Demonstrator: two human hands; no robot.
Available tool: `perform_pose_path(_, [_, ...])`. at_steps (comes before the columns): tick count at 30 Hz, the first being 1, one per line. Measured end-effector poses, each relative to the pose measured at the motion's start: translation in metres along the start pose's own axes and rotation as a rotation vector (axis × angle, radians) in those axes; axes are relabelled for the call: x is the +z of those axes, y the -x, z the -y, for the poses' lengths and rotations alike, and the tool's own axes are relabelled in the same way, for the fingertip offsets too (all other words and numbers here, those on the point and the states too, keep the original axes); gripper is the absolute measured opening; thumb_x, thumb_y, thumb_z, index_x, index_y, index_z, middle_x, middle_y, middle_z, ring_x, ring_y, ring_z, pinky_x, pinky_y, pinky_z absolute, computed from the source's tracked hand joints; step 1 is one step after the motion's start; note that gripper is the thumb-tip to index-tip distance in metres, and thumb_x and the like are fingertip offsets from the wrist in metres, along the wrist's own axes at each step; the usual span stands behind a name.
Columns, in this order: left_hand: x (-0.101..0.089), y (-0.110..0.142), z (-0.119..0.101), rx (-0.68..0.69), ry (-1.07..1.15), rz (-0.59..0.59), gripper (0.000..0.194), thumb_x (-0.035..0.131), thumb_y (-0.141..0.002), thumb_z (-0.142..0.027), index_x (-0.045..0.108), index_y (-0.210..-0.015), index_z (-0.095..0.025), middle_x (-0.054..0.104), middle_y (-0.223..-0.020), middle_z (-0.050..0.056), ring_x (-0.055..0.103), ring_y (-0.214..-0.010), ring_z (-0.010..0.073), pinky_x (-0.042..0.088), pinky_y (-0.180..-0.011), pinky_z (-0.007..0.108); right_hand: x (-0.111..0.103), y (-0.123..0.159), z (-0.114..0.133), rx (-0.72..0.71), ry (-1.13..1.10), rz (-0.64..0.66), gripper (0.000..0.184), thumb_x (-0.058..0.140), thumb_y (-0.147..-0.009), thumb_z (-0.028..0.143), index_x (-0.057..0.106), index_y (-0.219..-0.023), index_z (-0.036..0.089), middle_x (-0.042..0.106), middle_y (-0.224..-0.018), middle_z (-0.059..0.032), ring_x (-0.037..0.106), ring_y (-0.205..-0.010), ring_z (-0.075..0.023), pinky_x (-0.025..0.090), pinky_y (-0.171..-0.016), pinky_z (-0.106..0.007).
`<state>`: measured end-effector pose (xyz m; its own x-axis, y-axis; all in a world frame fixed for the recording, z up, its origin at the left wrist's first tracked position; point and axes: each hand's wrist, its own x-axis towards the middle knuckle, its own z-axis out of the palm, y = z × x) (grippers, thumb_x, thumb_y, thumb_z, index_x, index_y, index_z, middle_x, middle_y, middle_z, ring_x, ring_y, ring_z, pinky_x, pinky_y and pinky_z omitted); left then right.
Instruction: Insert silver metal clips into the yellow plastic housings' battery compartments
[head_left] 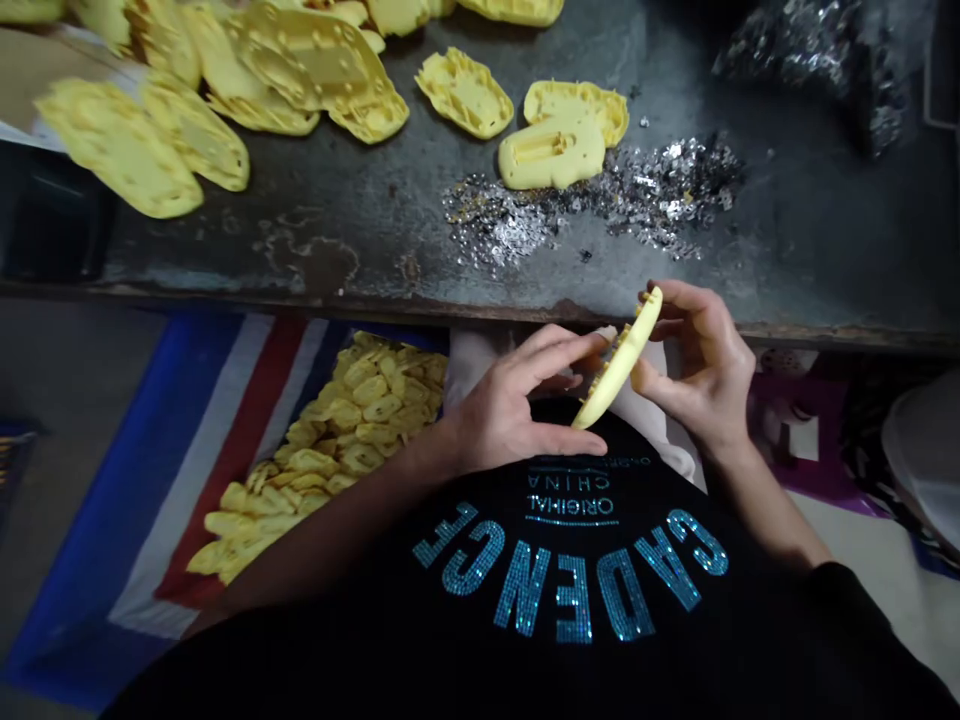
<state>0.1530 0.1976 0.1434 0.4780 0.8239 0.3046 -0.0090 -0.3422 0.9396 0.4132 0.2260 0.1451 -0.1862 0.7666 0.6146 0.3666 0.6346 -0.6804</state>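
Observation:
A yellow plastic shell half (621, 365) is held on edge above my lap, its ribbed inner side turned toward my left hand (517, 400). My left fingertips reach to that inner side, and the left thumb lies by the shell's lower end. From the other side, my right hand (701, 365) grips the smooth back and upper end between thumb and fingers. Whether a small part sits in the left fingertips cannot be made out. On the bench just beyond, another yellow shell (551, 152) rests at a loose pile of small shiny metal pieces (510, 225).
More yellow shells (315, 60) lie heaped at the bench's (405, 230) back left. A clear bag of metal pieces (810, 45) is at the back right. Below left, a striped sack (217, 450) holds many yellow shells (360, 400). The bench edge runs just past my hands.

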Motion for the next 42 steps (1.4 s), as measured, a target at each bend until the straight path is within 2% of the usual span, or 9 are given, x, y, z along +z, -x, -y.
perform_pose_path(5, [-0.010,-0.007,0.009,-0.021,0.108,0.095,0.105,0.114,-0.072,-0.039,0.070,-0.168,-0.040,0.070,-0.141,0.010,0.074,-0.135,0.0327,0.074,-0.110,0.047,0.001,-0.004,0.012,-0.068,0.086,0.004,0.055,0.085,-0.101,0.031,0.070,-0.154,0.039,0.080,-0.136,-0.0099,0.077,-0.112,-0.0347,0.072,-0.088,-0.053])
perform_pose_path(10, [-0.013,-0.001,0.018,0.170,0.099,0.022,0.087,0.111,-0.076,-0.030,0.080,-0.158,-0.036,0.074,-0.125,0.008,0.079,-0.116,0.0262,0.074,-0.099,0.037,0.007,-0.012,0.010,-0.108,0.106,0.048,0.060,0.090,-0.095,0.033,0.072,-0.153,0.032,0.080,-0.131,-0.0091,0.077,-0.104,-0.0297,0.069,-0.081,-0.047])
perform_pose_path(13, [-0.016,0.010,0.021,0.115,0.118,-0.033,0.072,0.111,-0.077,-0.031,0.086,-0.145,-0.031,0.079,-0.123,0.008,0.082,-0.113,0.0263,0.074,-0.099,0.037,0.016,-0.019,0.009,-0.051,0.126,0.108,0.056,0.089,-0.096,0.033,0.073,-0.151,0.031,0.081,-0.130,-0.0094,0.078,-0.102,-0.0284,0.068,-0.082,-0.046])
perform_pose_path(20, [-0.024,0.048,0.020,-0.111,0.337,-0.216,0.101,0.094,-0.097,-0.027,0.041,-0.181,-0.047,0.076,-0.157,0.010,0.088,-0.108,0.0223,0.076,-0.100,0.034,0.038,-0.049,0.015,0.090,0.085,0.446,0.052,0.087,-0.104,0.047,0.074,-0.149,0.025,0.083,-0.125,-0.0096,0.082,-0.105,-0.0269,0.070,-0.091,-0.044])
perform_pose_path(23, [-0.031,0.061,0.021,-0.175,0.420,-0.313,0.079,0.080,-0.108,-0.034,0.049,-0.180,-0.039,0.070,-0.169,0.015,0.089,-0.097,0.0212,0.078,-0.090,0.035,0.042,-0.073,0.007,-0.020,0.121,0.516,0.043,0.083,-0.108,0.048,0.078,-0.146,0.027,0.085,-0.125,-0.0091,0.082,-0.108,-0.0271,0.068,-0.090,-0.041])
perform_pose_path(26, [-0.040,0.069,0.021,-0.217,0.538,-0.433,0.073,0.073,-0.109,-0.036,0.050,-0.179,-0.038,0.080,-0.155,0.012,0.090,-0.091,0.0242,0.079,-0.080,0.036,0.053,-0.096,-0.012,-0.202,0.345,0.415,0.021,0.072,-0.115,0.036,0.086,-0.129,0.030,0.084,-0.120,-0.0083,0.078,-0.108,-0.0284,0.061,-0.091,-0.044])
perform_pose_path(29, [-0.047,0.074,0.020,-0.261,0.574,-0.505,0.076,0.075,-0.105,-0.037,0.050,-0.177,-0.037,0.084,-0.146,0.010,0.090,-0.085,0.0252,0.079,-0.074,0.036,0.069,-0.106,-0.031,-0.332,0.584,0.410,0.026,0.063,-0.117,0.028,0.087,-0.126,0.033,0.082,-0.113,-0.0076,0.071,-0.101,-0.0290,0.053,-0.088,-0.046])
perform_pose_path(33, [-0.050,0.075,0.019,-0.286,0.611,-0.563,0.073,0.074,-0.103,-0.036,0.055,-0.174,-0.034,0.085,-0.145,0.012,0.090,-0.081,0.0246,0.079,-0.073,0.037,0.071,-0.098,-0.033,-0.453,0.740,0.435,0.028,0.062,-0.118,0.025,0.083,-0.134,0.035,0.082,-0.113,-0.0060,0.066,-0.100,-0.0284,0.049,-0.086,-0.046])
perform_pose_path(42, [-0.046,0.068,0.015,-0.293,0.552,-0.584,0.067,0.071,-0.105,-0.035,0.059,-0.170,-0.033,0.086,-0.143,0.010,0.088,-0.076,0.0227,0.078,-0.071,0.040,0.030,-0.053,-0.019,-0.464,0.708,0.432,0.020,0.073,-0.113,0.025,0.083,-0.128,0.034,0.082,-0.108,-0.0043,0.065,-0.094,-0.0263,0.045,-0.081,-0.045])
